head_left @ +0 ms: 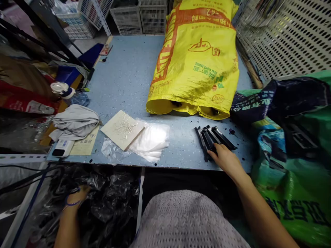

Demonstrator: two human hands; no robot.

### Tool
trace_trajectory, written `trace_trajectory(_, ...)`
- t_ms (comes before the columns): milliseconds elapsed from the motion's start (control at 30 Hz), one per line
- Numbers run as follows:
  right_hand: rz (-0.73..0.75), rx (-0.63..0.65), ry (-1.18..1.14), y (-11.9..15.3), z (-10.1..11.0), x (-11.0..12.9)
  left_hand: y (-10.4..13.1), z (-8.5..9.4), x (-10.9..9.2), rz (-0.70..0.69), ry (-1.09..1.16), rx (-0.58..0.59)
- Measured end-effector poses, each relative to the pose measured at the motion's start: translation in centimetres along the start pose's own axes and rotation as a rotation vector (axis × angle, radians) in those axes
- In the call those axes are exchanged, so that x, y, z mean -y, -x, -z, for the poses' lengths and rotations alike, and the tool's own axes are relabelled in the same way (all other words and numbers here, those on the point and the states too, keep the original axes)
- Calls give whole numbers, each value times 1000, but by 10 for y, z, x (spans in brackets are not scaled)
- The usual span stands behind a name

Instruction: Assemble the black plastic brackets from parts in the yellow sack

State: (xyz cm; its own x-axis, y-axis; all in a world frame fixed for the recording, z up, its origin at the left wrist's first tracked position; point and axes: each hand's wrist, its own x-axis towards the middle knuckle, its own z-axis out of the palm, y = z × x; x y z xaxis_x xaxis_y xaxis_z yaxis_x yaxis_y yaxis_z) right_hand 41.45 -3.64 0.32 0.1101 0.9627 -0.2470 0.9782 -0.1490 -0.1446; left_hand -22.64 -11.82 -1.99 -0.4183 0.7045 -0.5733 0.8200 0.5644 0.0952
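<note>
My right hand [224, 157] is at the front edge of the table, its fingers closed on one of several slim black plastic parts [224, 138]. These long parts lie side by side, slanting, with small knobs at their far ends. Down to the left, below the tabletop, my left hand [79, 195] reaches into a heap of black parts in clear plastic bags [111, 199]. A blue band circles that wrist. Blur and shadow hide the left fingers, so I cannot tell whether they hold anything.
A yellow woven sack [196, 69] lies open-mouthed on the blue table [124, 69]. Left of it are a pale square board [122, 130] with tiny bits, clear bags [152, 141], a grey cloth [76, 121] and a bottle [71, 94]. A green sack [297, 179] stands at right.
</note>
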Motion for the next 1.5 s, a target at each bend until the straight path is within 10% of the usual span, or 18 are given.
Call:
trace_trajectory(133,69,22,-376,-13,-8,8,26,-1,-147,-431,471,252)
trace_trajectory(267,80,167,-978,-24,-10,47,42,-32,-296,-786,574,-200)
trace_trajectory(367,49,255,-1281,-28,-9,74,32,-58,-349,-803,461,-256)
trace_trajectory(700,39,741,-1825,-53,-10,149,10,-38,-329,-659,1014,182)
trace_trajectory(833,-31,752,-1837,-67,-26,165,15,-36,-321,-781,1034,-82)
trace_trajectory(1033,-3,607,-1742,-48,-18,123,11,-31,-303,-974,441,-340)
trace_trajectory(1267,67,1082,-1713,-27,-13,124,46,-30,-304,-1058,504,-387)
trace_trajectory(1500,349,537,-1453,-20,-28,183,106,-38,-281,-1297,336,-205)
